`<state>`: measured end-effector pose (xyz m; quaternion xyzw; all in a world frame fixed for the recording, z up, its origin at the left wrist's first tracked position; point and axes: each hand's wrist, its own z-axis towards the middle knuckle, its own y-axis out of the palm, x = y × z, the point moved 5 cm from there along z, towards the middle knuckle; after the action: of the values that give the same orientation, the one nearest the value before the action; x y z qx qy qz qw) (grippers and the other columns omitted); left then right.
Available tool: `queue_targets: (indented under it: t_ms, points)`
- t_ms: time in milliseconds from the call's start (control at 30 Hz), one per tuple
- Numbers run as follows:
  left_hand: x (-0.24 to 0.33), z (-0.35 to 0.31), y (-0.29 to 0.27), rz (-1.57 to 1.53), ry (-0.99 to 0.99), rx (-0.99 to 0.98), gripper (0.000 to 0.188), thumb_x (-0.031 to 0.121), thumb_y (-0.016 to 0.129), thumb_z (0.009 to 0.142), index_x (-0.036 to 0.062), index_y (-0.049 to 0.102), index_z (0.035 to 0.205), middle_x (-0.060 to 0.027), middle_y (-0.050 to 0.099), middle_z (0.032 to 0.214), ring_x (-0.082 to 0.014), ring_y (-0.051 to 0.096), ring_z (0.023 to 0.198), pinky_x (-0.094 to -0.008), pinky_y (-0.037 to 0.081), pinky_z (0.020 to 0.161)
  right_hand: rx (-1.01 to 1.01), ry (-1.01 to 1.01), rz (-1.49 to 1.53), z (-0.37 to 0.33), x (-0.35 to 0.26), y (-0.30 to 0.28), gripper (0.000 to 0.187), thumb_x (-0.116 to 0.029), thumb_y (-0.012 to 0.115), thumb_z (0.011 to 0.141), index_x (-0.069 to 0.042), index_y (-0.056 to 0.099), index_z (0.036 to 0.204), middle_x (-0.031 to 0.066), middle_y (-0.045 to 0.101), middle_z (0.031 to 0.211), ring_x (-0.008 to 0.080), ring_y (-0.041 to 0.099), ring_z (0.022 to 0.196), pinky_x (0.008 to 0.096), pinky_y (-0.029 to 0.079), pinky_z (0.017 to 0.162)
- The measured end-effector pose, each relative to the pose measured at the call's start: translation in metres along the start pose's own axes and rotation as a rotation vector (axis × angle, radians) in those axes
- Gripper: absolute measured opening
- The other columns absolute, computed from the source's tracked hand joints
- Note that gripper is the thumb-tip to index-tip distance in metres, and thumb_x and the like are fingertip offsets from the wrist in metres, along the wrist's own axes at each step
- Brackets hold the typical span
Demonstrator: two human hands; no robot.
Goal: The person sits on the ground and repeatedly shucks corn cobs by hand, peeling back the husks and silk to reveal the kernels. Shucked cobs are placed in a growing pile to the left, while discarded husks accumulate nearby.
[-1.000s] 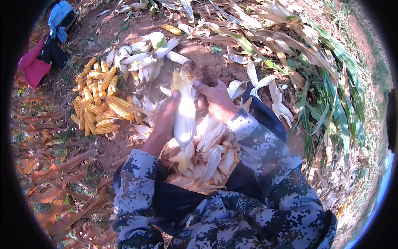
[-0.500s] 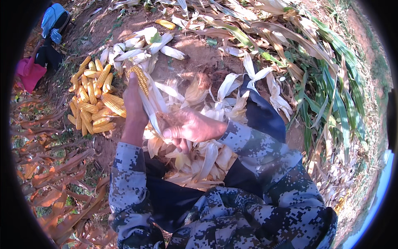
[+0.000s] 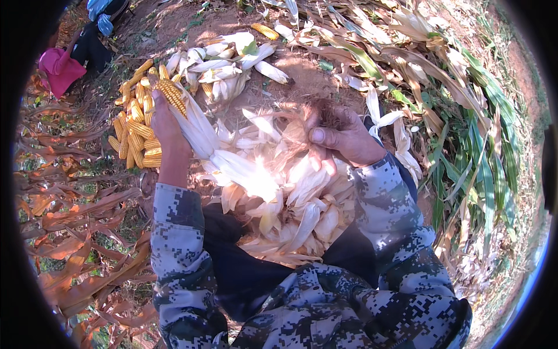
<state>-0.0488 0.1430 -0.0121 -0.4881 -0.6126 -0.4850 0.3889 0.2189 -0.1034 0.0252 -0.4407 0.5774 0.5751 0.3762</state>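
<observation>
We hold the corn cob (image 3: 174, 98) in our left hand (image 3: 165, 125). The fingers are closed around its lower part, where the white husk leaves (image 3: 229, 166) hang off. The cob is long and points up and to the left, away from us, with its yellow tip near the pile of peeled cobs (image 3: 135, 131) on the ground. The husk leaves run down and to the right, toward our lap. Our right hand (image 3: 343, 136) is well apart from the cob, off to the right. It pinches a tuft of brown corn silk (image 3: 325, 110) and some husk between thumb and fingers. The left hand is nearer the cob.
</observation>
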Motion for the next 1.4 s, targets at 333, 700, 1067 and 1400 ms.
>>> queue_targets:
  t_ms: [333, 700, 1067, 1400]
  points:
    - [-0.018, -0.049, 0.058, -0.086, 0.003, -0.140, 0.060, 0.056, 0.052, 0.108, -0.0012, 0.068, 0.114, -0.0069, 0.070, 0.095, -0.0147, 0.068, 0.079, -0.0320, 0.057, 0.068, 0.531, 0.139, -1.045, 0.036, 0.026, -0.092, 0.085, -0.031, 0.078, 0.095, 0.009, 0.033, 0.155, 0.0218, 0.074, 0.105, 0.0244, 0.076, 0.092, 0.0355, 0.061, 0.076]
    - [-0.079, -0.092, 0.114, -0.123, -0.092, -0.358, 0.034, 0.028, 0.068, 0.105, -0.0054, 0.068, 0.113, -0.0114, 0.072, 0.101, -0.0193, 0.071, 0.083, -0.0346, 0.060, 0.072, 0.242, -0.116, 0.356, 0.062, 0.058, 0.039, 0.071, -0.040, 0.083, 0.094, -0.003, 0.051, 0.146, 0.0069, 0.064, 0.132, 0.0188, 0.062, 0.122, 0.0380, 0.050, 0.106]
    - [-0.071, -0.120, 0.147, -0.271, -0.223, -0.176, 0.035, 0.023, 0.064, 0.107, -0.0107, 0.065, 0.117, -0.0140, 0.069, 0.105, -0.0183, 0.066, 0.090, -0.0371, 0.055, 0.076, 0.466, -0.130, 0.625, 0.043, 0.059, 0.017, 0.045, -0.023, 0.084, 0.091, -0.001, 0.063, 0.125, 0.0071, 0.072, 0.110, 0.0168, 0.071, 0.098, 0.0330, 0.058, 0.089]
    - [-0.055, -0.127, 0.155, -0.401, -0.264, -0.208, 0.034, 0.023, 0.056, 0.111, -0.0047, 0.057, 0.131, -0.0161, 0.068, 0.119, -0.0294, 0.070, 0.105, -0.0460, 0.057, 0.095, 0.434, -0.200, 0.594, 0.044, 0.049, 0.002, 0.044, -0.030, 0.080, 0.092, -0.001, 0.064, 0.121, 0.0070, 0.070, 0.107, 0.0185, 0.071, 0.096, 0.0351, 0.058, 0.090]
